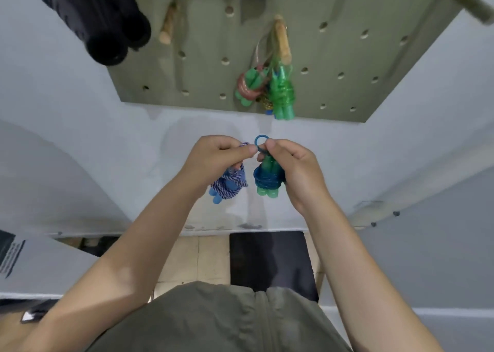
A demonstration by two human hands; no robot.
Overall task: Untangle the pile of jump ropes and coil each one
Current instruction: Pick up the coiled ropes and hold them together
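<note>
Item, held: coiled jump rope with green handles (268, 179), blue cord wound round its middle, a small blue loop (259, 141) standing up at its top. It hangs in the air below the pegboard (331, 57), gripped by the right hand (290, 168), whose fingers curl round the bundle while thumb and forefinger pinch at the loop.

Item, held: coiled blue-and-white striped jump rope (230, 182) with blue handles, just left of the green-handled bundle, not touching it. The left hand (213, 159) holds it with fingers closed round its upper end, thumb reaching towards the blue loop.

Items, stored: two further coiled ropes on one wooden peg (282, 40) of the pegboard, above the held bundles: a green-handled one bound in pinkish cord (250, 88) and a glittery green one (282, 91), hanging side by side.

Other: black foam rollers (107, 28) at the pegboard's upper left; pale wall (80, 138) behind the pegboard.
</note>
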